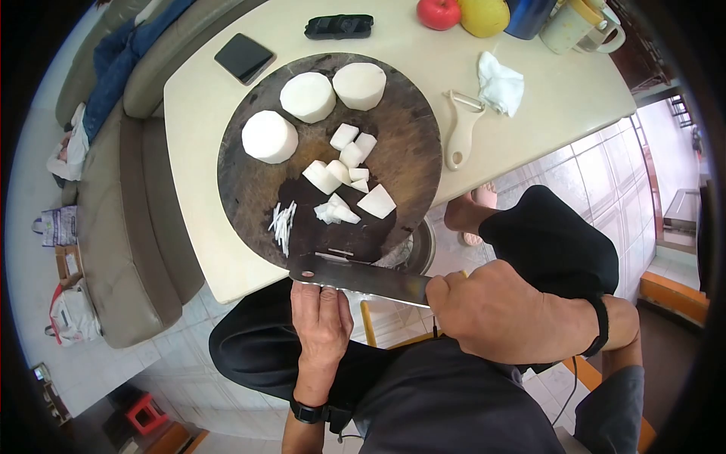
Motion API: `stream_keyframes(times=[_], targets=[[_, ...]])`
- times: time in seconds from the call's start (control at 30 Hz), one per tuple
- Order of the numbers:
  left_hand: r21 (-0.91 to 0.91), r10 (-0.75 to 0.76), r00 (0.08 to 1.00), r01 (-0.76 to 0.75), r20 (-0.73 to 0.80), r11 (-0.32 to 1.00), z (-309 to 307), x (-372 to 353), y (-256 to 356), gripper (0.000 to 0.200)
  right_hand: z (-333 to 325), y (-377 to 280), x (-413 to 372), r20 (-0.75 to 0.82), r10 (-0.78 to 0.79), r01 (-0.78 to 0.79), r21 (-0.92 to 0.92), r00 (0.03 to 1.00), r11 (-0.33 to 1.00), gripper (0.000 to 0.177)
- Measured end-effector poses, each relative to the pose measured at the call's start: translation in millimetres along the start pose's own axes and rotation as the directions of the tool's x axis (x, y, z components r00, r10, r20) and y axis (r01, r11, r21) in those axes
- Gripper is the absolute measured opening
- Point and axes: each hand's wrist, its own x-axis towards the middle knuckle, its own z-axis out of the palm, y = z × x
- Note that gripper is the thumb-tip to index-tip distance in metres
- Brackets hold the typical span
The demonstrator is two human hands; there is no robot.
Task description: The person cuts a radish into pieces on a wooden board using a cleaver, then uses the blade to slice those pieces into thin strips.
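Dark, round board [408, 151], set on a cream bench [560, 98], with its near rim at the bench edge closest to the person.

Knife [355, 278]: broad steel blade, laid across the near rim of the board with its flat side turned up and its tip pointing to the person's left. The handle is hidden inside the right hand [491, 310], whose grip is clenched tightly around it. A dark band is worn at that wrist.

Left hand [321, 318]: held just below the blade, off the bench edge and above the lap, with the fingers stretched flat and together and nothing clasped. The fingertips are covered by the blade, so contact with it cannot be told. A black watch is worn at the wrist.

White vegetable, all on the board:
- Three thick round chunks [269, 136] are grouped along the far left part.
- Smaller cut pieces [344, 163] are heaped near the middle.
- Thin slivers [282, 223] are gathered at the near left, close to the blade tip but apart from it.

Other items on the bench:
- A pale peeler [461, 129] lies just right of the board.
- A white cloth [499, 83] is crumpled beyond the peeler.
- A black phone [243, 57] lies face up beside the board's far left rim.
- A red apple [439, 13], a yellow fruit [484, 15] and a mug [578, 26] are lined up along the far edge.

Grey sofa [128, 227]: placed along the left side of the bench.
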Motion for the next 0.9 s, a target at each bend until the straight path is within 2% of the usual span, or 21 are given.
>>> stream_keyframes(times=[0.1, 0.2, 0.3, 0.37, 0.5, 0.57, 0.7, 0.9], targets=[[-0.010, 0.007, 1.000, -0.007, 0.001, 1.000, 0, -1, -1, 0.026, 3, -2, 4, -0.020, 0.003, -0.003, 0.032, 1.000, 0.999, 0.013], [-0.006, 0.012, 1.000, -0.012, -0.005, 1.000, 1, -3, -2, 0.027, 3, -3, 6, -0.040, -0.081, 0.081, -0.012, 0.996, 0.997, 0.023], [0.008, 0.007, 1.000, -0.007, -0.008, 1.000, -1, -1, 0, 0.028, 2, -7, 3, -0.036, -0.051, 0.048, -0.078, 0.998, 0.996, 0.015], [0.014, 0.000, 1.000, 0.000, -0.012, 1.000, -1, 1, 1, 0.029, -1, -3, -2, 0.041, 0.030, -0.029, -0.012, 0.999, 1.000, 0.018], [-0.020, 0.003, 0.999, -0.004, -0.053, 1.000, 1, 0, 0, 0.031, -1, 7, -5, 0.040, 0.056, -0.057, 0.025, 0.998, 0.998, 0.020], [-0.023, -0.002, 0.999, 0.001, -0.053, 1.000, 2, -1, 0, 0.032, -3, 11, -4, 0.040, 0.004, -0.007, 0.073, 0.999, 0.997, 0.020], [-0.021, 0.001, 0.999, -0.001, -0.043, 1.000, 1, -1, -2, 0.033, -7, 12, -2, 0.074, 0.015, -0.019, 0.054, 0.997, 0.998, 0.020], [-0.021, 0.002, 1.000, -0.002, -0.023, 1.000, 0, -1, -2, 0.034, -15, 19, 4, 0.065, -0.075, 0.073, 0.032, 0.995, 0.997, 0.015]])
